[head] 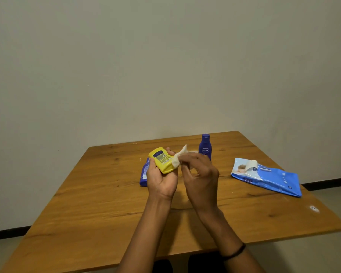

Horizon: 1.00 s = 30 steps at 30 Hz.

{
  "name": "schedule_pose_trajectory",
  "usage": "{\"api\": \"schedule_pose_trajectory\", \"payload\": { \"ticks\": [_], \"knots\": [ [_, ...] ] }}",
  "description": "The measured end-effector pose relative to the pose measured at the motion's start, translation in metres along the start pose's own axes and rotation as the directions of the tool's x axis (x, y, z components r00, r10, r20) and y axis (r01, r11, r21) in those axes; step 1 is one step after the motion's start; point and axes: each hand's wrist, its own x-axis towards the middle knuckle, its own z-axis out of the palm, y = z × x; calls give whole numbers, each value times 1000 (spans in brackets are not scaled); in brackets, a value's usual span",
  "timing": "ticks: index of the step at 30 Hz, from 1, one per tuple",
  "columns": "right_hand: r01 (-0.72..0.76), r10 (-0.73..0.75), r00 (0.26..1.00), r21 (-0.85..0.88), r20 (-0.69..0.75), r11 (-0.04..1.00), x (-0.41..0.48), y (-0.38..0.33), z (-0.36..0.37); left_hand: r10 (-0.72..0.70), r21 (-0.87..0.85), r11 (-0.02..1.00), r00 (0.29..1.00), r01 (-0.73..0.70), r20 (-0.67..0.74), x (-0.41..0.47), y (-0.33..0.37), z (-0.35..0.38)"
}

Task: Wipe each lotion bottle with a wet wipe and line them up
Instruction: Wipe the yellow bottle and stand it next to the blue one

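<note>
My left hand [159, 180] holds a yellow lotion bottle [161, 159] above the table, its back label facing up. A crumpled white wet wipe [178, 158] is pinched in my right hand [200, 174] and touches the bottle's right side. One blue lotion bottle [205, 145] stands upright behind my right hand. Another blue bottle [144, 174] lies flat on the table, partly hidden by my left hand.
A blue wet-wipe pack [268, 177] with its flap peeled open lies on the right of the wooden table [98, 194]. A small white sticker [314, 208] sits near the right edge. A plain wall stands behind the table.
</note>
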Motion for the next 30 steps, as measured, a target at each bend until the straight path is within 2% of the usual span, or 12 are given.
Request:
{"api": "schedule_pose_trajectory", "payload": {
  "ticks": [3, 7, 9, 13, 16, 18, 21, 24, 27, 30],
  "knots": [
    [16, -16, 1000, -4, -14, 1000, 0, -3, 1, 8, 35, 999, 1000, -8, -17, 0, -2, 3],
    [163, -166, 972, 33, 169, 986, -17, -14, 9, -84, 159, 984, 996, 78, 31, -6, -3, -5],
    [195, -195, 962, 17, 189, 981, -16, -12, 7, -108, 161, 982, 993, 100, 40, -6, -3, -3],
    [79, -79, 996, -22, 41, 997, -3, 1, -4, -16, 69, 997, 1000, 15, 24, -3, 0, 7],
    [92, -92, 994, 4, 56, 996, -6, -2, -3, -49, 106, 994, 995, 39, 92, -2, 4, 7],
    [81, -81, 995, 3, 60, 997, -11, -5, -2, -54, 169, 985, 990, 32, 129, -1, 5, 5],
    [20, -21, 998, 13, 62, 1000, -12, -6, -3, 15, 288, 955, 983, -68, 184, 2, 9, 1],
    [-94, 90, 993, 51, 77, 994, -7, -9, -2, 75, 443, 879, 968, -177, 238, 4, 12, -8],
    [-205, 190, 974, 125, 120, 971, 5, -7, 2, 75, 562, 799, 963, -213, 259, 1, 6, -14],
    [-188, 177, 979, 107, 102, 976, 25, -6, 7, 113, 590, 765, 957, -257, 269, -3, -4, -19]
  ]
}}
